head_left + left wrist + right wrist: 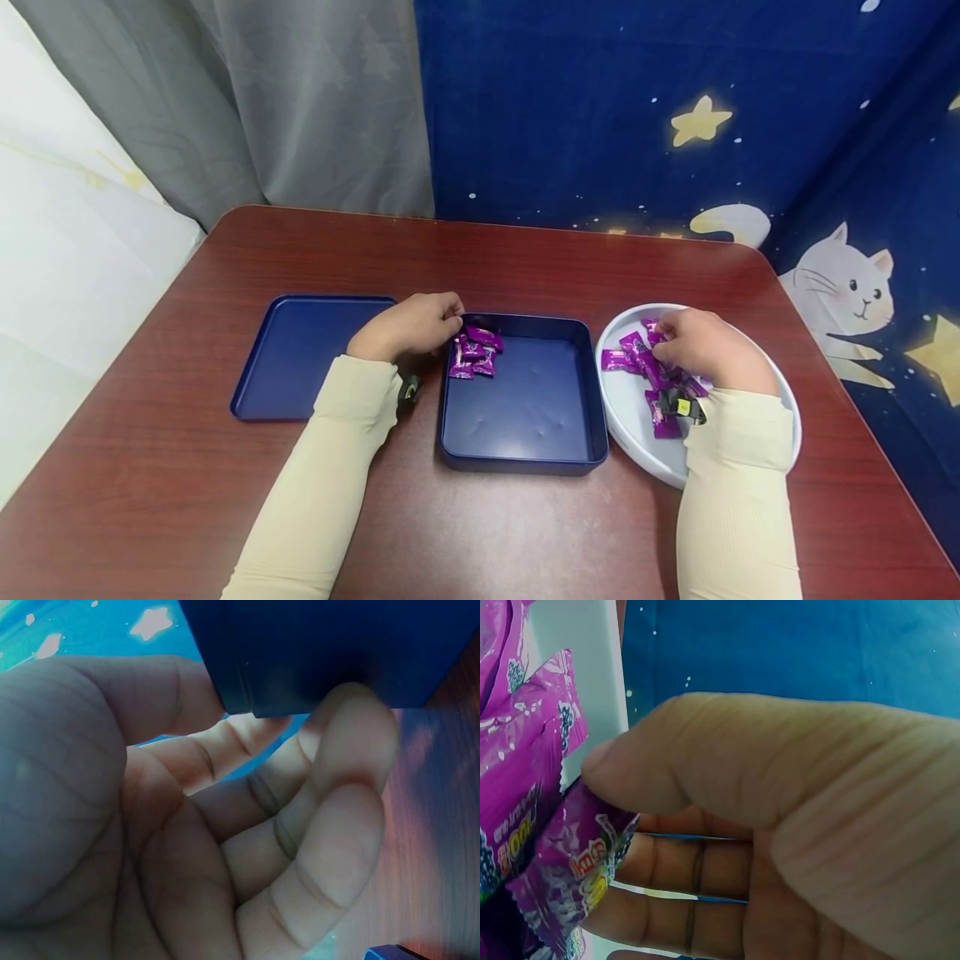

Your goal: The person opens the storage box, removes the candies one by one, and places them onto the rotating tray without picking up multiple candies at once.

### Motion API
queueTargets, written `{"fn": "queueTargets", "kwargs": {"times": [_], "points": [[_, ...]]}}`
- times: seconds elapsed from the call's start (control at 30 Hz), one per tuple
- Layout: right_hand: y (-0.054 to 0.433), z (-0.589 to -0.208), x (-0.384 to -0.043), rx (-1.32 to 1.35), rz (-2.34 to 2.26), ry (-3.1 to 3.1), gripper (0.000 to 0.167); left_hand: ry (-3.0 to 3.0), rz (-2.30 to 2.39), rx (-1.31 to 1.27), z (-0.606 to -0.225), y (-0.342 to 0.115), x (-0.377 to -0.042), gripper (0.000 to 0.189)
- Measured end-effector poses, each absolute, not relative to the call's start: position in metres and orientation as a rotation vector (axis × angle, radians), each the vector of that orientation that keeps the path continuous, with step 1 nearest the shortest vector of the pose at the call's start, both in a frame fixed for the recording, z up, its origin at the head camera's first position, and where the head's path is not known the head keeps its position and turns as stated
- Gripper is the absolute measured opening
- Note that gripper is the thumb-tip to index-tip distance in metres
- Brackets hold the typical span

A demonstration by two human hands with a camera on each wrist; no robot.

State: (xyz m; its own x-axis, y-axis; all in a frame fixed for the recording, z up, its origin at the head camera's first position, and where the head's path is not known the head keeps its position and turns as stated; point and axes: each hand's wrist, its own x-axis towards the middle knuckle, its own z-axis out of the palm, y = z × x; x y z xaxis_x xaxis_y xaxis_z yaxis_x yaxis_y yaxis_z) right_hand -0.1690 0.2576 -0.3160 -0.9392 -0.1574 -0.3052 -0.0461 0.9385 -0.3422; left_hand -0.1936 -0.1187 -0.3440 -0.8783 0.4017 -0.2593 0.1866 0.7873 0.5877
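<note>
My left hand (pixel 415 327) is at the far left corner of a navy blue box (pixel 525 408). In the left wrist view, its curled fingers (pixel 352 742) and thumb hold the box's corner, fingertips against the outer wall. Several purple-wrapped candies (pixel 474 352) lie inside that corner. Over a round white tray (pixel 626 417) on the right, my right hand (pixel 705 346) pinches a purple grape candy (pixel 581 859) between thumb and fingers. More candies (pixel 633 358) lie heaped around it, partly hidden by the hand and wrist.
A shallow navy lid (pixel 296 358) lies left of the box, partly behind the left forearm. The white tray stands close against the box's right side. The reddish-brown table (pixel 517 533) ends at grey and blue star-patterned curtains (pixel 570 108).
</note>
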Motion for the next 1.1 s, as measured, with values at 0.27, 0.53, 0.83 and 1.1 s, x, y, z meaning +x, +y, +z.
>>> {"fn": "queueTargets", "kwargs": {"times": [0.27,0.53,0.83,1.1], "points": [[0.2595,-0.3166,-0.1689,-0.172,-0.494,2.739,0.023,2.607,0.806,0.435,-0.3451,-0.1183,-0.1941,0.015],[0.2596,-0.3181,-0.1693,-0.178,-0.495,2.733,0.021,2.610,0.802,0.448,-0.3459,-0.1186,-0.1943,0.016],[0.2575,-0.3172,-0.1687,-0.148,-0.470,2.769,0.028,2.612,0.794,0.458,-0.3445,-0.1185,-0.1935,0.016],[0.2539,-0.3095,-0.1666,-0.175,-0.502,2.820,0.038,2.610,0.798,0.443,-0.3451,-0.1181,-0.1937,0.016]]}}
